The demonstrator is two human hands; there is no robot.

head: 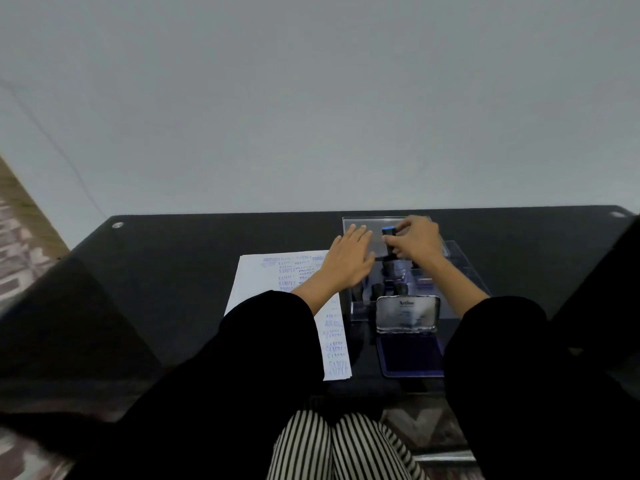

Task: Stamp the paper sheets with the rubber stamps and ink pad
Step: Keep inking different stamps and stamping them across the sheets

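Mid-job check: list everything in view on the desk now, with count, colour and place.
Table: one, black, under everything.
Paper sheets: stack, count unclear, white with blue prints, left of the clear box.
Clear box: one, transparent, right of the sheets.
Stamps in box: several, dark, inside the clear box.
Held stamp: one, black with blue top, at the box's far end.
Ink pad: one, blue, open, in front of the box.
Left hand: one, open, over the box's left edge.
Right hand: one, grips the held stamp.
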